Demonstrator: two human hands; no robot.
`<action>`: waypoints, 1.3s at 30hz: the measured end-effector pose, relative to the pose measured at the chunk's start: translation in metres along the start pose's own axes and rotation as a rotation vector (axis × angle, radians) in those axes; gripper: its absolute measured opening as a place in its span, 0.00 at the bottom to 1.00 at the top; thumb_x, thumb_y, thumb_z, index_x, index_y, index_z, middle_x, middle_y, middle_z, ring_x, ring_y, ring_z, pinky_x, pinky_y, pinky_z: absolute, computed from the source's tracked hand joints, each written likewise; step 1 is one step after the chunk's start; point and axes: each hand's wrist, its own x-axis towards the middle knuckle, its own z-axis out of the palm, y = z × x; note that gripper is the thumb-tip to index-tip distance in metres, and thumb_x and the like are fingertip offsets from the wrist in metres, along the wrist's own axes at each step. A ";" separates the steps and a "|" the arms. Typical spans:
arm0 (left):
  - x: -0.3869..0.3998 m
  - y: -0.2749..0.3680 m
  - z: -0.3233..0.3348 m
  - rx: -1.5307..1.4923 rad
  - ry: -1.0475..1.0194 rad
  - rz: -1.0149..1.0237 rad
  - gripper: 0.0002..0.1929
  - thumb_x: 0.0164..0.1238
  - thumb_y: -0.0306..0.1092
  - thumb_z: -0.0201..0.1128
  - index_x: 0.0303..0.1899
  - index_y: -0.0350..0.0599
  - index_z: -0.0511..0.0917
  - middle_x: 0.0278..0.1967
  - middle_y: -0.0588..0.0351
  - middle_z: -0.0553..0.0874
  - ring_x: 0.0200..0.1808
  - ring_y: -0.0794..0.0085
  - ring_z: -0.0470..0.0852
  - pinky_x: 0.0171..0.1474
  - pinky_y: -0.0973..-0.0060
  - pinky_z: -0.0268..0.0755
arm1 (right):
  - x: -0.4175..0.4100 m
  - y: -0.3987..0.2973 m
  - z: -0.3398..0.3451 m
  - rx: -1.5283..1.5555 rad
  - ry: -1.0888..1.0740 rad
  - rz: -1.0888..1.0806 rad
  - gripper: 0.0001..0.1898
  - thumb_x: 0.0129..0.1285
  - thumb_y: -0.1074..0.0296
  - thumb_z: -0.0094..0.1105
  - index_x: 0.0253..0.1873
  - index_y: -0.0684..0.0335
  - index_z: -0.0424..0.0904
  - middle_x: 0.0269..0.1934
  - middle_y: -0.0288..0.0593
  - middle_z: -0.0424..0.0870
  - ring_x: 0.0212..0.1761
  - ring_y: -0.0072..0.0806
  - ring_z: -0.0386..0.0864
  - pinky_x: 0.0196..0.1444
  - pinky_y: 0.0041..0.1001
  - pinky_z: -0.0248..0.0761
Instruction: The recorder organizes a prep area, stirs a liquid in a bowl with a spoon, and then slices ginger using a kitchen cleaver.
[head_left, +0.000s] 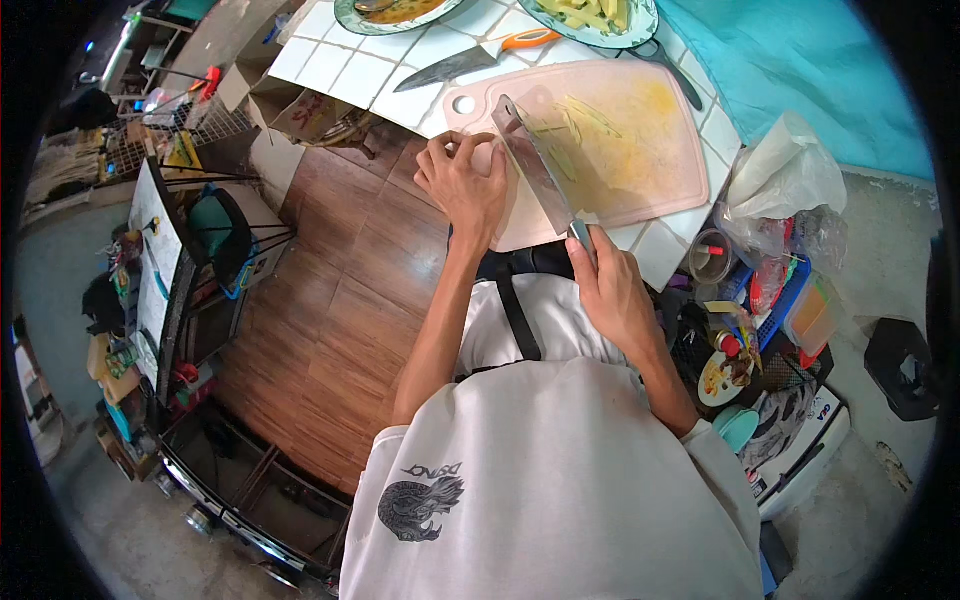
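My right hand (611, 285) grips the handle of a cleaver (534, 161), whose broad blade stands over a pink cutting board (637, 180). At the board's left edge, beside the blade, my left hand (469, 180) has its fingers curled. Whether something pale lies under those fingertips is unclear. Thin pale-green vegetable strips (589, 116) are scattered on the board right of the blade, with yellowish stains around them. Beyond the board lies a kitchen knife (457, 66) with an orange and white handle. A plate (527, 9) at the top holds cut pale-green sticks (589, 11).
Another plate (351, 25) carries an orange-brown soupy dish and a spoon. A black-handled utensil (679, 75) touches the board's far right side. On the right are a plastic bag (787, 169), a clear cup (709, 259) and a blue basket (765, 334). A cardboard box (296, 112) stands left of the tiled counter (330, 67).
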 end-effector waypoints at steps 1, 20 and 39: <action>0.000 0.000 0.001 -0.002 -0.007 -0.004 0.09 0.60 0.46 0.72 0.40 0.62 0.90 0.46 0.58 0.78 0.55 0.60 0.71 0.58 0.60 0.57 | 0.000 0.000 0.001 0.004 0.003 -0.005 0.16 0.79 0.60 0.47 0.44 0.72 0.70 0.29 0.68 0.79 0.35 0.67 0.79 0.37 0.53 0.68; 0.005 0.000 0.001 -0.053 -0.057 -0.001 0.09 0.59 0.44 0.73 0.41 0.63 0.91 0.47 0.58 0.79 0.55 0.59 0.72 0.58 0.59 0.58 | 0.012 -0.024 0.006 -0.236 -0.029 0.043 0.20 0.77 0.61 0.48 0.56 0.78 0.67 0.28 0.76 0.78 0.34 0.72 0.78 0.39 0.59 0.71; 0.004 0.002 0.002 0.009 -0.048 -0.064 0.10 0.59 0.47 0.73 0.42 0.64 0.92 0.49 0.59 0.78 0.54 0.61 0.73 0.57 0.60 0.58 | 0.001 -0.009 0.012 -0.133 0.031 0.022 0.19 0.76 0.63 0.50 0.57 0.79 0.67 0.30 0.71 0.81 0.36 0.68 0.80 0.39 0.55 0.72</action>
